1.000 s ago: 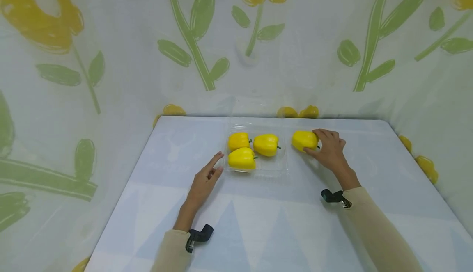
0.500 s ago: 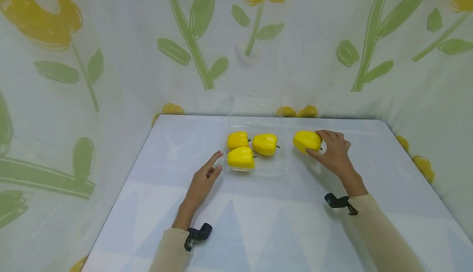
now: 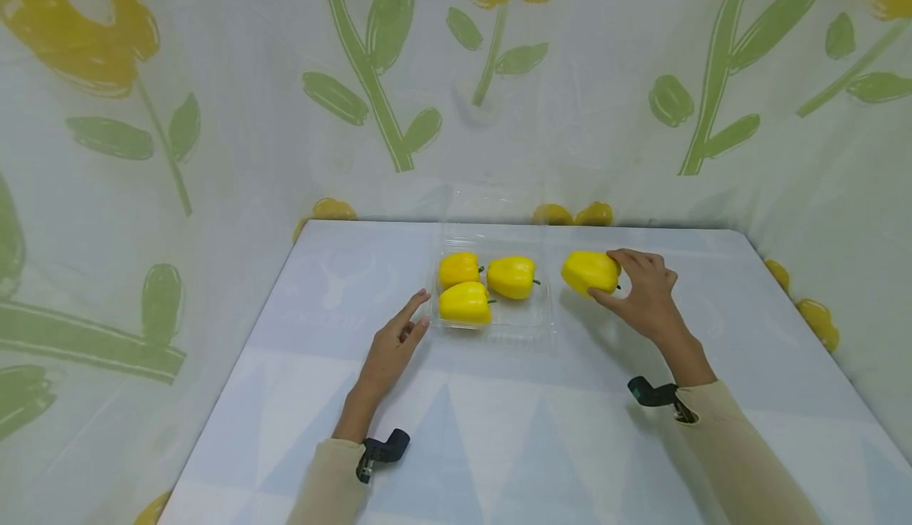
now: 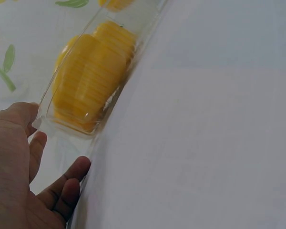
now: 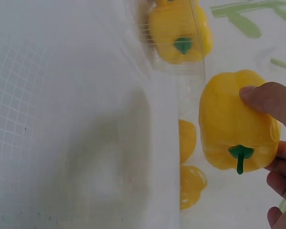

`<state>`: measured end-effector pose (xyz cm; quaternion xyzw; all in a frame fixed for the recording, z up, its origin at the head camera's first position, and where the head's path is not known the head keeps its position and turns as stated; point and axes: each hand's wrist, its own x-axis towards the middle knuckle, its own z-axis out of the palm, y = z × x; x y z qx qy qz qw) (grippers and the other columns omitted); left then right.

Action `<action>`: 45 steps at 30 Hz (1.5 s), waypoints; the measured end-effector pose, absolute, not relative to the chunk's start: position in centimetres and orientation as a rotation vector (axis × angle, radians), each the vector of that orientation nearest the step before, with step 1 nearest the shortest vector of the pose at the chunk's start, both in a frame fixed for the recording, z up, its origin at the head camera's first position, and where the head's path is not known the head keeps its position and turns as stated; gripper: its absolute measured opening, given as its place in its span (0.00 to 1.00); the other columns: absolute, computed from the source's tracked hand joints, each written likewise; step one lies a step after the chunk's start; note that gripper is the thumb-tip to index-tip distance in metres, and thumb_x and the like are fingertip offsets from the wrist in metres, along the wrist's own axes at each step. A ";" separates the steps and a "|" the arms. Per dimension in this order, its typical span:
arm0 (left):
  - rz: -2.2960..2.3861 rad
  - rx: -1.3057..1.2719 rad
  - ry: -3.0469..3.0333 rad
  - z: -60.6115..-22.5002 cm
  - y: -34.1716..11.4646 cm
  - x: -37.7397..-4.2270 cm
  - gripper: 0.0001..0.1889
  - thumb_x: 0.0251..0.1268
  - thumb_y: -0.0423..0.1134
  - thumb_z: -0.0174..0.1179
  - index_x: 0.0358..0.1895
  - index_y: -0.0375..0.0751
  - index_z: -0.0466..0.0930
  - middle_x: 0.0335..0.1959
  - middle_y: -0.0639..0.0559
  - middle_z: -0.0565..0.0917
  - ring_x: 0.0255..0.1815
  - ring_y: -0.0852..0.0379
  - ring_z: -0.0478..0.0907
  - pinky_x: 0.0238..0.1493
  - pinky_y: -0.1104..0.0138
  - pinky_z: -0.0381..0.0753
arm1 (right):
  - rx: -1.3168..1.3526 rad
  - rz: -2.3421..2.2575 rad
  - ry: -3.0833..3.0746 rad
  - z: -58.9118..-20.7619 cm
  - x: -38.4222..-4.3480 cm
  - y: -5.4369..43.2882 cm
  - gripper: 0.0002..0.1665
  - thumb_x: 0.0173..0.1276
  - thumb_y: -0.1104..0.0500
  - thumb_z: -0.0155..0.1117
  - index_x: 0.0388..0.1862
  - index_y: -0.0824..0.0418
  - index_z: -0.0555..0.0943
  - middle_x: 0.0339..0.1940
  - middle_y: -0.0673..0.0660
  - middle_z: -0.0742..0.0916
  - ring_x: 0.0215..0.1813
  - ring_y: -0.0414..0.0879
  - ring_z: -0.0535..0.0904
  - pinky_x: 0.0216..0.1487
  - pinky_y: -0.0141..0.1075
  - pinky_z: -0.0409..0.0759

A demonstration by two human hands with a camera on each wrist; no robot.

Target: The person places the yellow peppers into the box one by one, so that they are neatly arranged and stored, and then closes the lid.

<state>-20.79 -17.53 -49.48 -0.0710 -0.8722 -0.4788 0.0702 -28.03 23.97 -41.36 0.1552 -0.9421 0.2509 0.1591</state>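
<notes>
My right hand holds a yellow bell pepper between thumb and fingers, just right of a clear plastic box. In the right wrist view the held bell pepper shows its green stem, and its shadow lies apart from it on the table. Inside the open clear box sit three more yellow peppers: one at back left, one at front left and one at right. My left hand is at the box's left side, its fingers loosely extended; in the left wrist view a fingertip touches the box rim.
The box's transparent lid stands raised at the back, near the far table edge. A white table with pale blue triangles lies beneath. Flower-printed cloth hangs behind and at the sides. Both wrists wear black camera mounts.
My right hand has lifted the bell pepper slightly off the table and shifted a little to the right. The left hand and the peppers in the box have stayed in place.
</notes>
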 end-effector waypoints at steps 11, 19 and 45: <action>-1.447 -0.205 -2.626 -49.4 -17.5 -20.8 0.26 0.78 0.53 0.52 0.76 0.63 0.64 0.73 0.71 0.65 0.37 0.54 0.74 0.38 0.61 0.74 | 0.514 0.725 -2.662 -40.7 -27.4 23.0 0.40 0.56 0.52 0.80 0.64 0.65 0.74 0.64 0.67 0.76 0.64 0.65 0.62 0.54 0.64 0.52; -1.440 -0.215 -2.618 -49.4 -17.5 -20.8 0.26 0.78 0.53 0.51 0.76 0.62 0.65 0.73 0.68 0.66 0.37 0.55 0.73 0.38 0.61 0.75 | 0.588 0.742 -2.625 -40.3 -26.8 22.0 0.40 0.54 0.54 0.81 0.64 0.65 0.76 0.64 0.66 0.77 0.62 0.63 0.64 0.52 0.62 0.54; -1.463 -0.209 -2.628 -49.7 -17.6 -20.9 0.28 0.76 0.60 0.50 0.76 0.63 0.64 0.73 0.72 0.65 0.37 0.54 0.73 0.38 0.61 0.74 | 0.783 0.789 -2.611 -40.7 -26.1 18.3 0.41 0.53 0.51 0.83 0.64 0.60 0.77 0.61 0.60 0.79 0.62 0.59 0.64 0.51 0.58 0.54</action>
